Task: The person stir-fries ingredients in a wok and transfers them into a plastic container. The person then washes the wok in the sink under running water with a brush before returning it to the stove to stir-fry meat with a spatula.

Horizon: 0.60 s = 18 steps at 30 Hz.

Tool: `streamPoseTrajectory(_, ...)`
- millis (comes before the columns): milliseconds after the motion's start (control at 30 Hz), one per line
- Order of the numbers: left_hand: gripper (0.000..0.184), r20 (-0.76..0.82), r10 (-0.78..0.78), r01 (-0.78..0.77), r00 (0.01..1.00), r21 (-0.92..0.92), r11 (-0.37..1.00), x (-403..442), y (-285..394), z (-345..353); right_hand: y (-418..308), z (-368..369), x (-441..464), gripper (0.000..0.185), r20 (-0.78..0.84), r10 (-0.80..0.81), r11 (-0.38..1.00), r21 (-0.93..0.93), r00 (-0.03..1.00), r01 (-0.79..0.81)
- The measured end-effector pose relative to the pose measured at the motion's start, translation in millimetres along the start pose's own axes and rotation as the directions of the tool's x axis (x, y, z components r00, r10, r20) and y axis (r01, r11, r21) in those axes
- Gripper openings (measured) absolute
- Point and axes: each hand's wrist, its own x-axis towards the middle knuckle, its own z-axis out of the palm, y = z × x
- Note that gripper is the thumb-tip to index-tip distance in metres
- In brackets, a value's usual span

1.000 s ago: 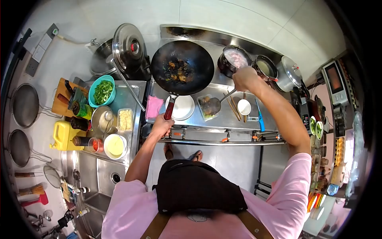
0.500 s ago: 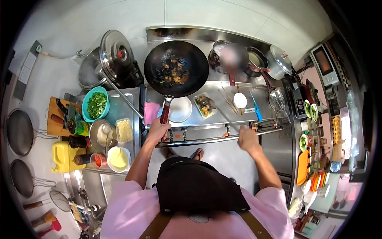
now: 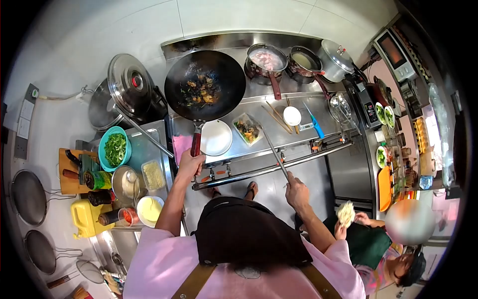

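In the head view, your left hand (image 3: 190, 167) has its grip closed around the handle (image 3: 196, 140) of the wok (image 3: 228, 82), which sits at the back of the steel surface (image 3: 280, 138) with cooked food (image 3: 201, 90) spread in its middle. Your right hand (image 3: 297, 193) has its grip wrapped round the near end of a long ladle (image 3: 274, 149). The ladle slants away from you, and its head is at the clear container (image 3: 249, 144) of mixed food; whether it dips in is too small to tell. Left of that container, a white bowl (image 3: 216, 138) stands just beside the wok's handle, near a pink cloth (image 3: 182, 144). On the right you have chopsticks (image 3: 279, 119), a small white bowl (image 3: 292, 116) and a blue-handled tool (image 3: 315, 125). Behind them stand a pot (image 3: 256, 74) of pale meat and a saucepan (image 3: 295, 70) holding liquid. Well to your left is a teal bowl (image 3: 102, 157) of chopped greens. At lower right, another person's hands (image 3: 363, 219) hold a pale clump (image 3: 345, 213).
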Motion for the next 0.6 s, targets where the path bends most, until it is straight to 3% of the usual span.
streamPoseTrajectory(233, 0.014, -0.010, -0.010, 0.010, 1.000, -0.001, 1.000, 1.1, -1.5, 3.7, 14.4, -5.3, 11.0, 0.043, 0.005, -0.015, 0.973, 0.230, 1.000, 0.014)
streamPoseTrajectory(367, 0.013, -0.013, -0.026, 0.026, 1.000, 0.033, 0.999, -0.8, -1.7, 2.8, 38.4, 4.1, 18.0, 0.039, 0.065, 0.002, 0.868, 0.495, 0.998, -0.034)
streamPoseTrajectory(400, 0.013, -0.017, -0.028, 0.029, 0.999, 0.039, 0.999, -1.3, -2.8, 2.1, 9.4, -39.5, 21.6, 0.032, 0.304, 0.164, 0.685, 0.650, 0.938, -0.330)
streamPoseTrajectory(500, 0.013, -0.038, -0.044, 0.046, 0.998, 0.074, 0.996, -1.8, -7.9, 0.3, -5.8, -92.6, 29.9, 0.026, 0.460, 0.224, 0.339, 0.790, 0.859, -0.511)
streamPoseTrajectory(533, 0.013, -0.049, -0.061, 0.065, 0.997, 0.078, 0.995, -3.9, -6.1, 0.8, -7.2, -102.1, 38.5, 0.023, 0.408, 0.203, 0.434, 0.777, 0.890, -0.456)
streamPoseTrajectory(600, 0.014, -0.050, -0.069, 0.074, 0.996, 0.099, 0.992, -4.5, -10.2, 0.8, -17.2, -132.9, 52.7, 0.020, 0.410, 0.157, 0.468, 0.771, 0.899, -0.433)
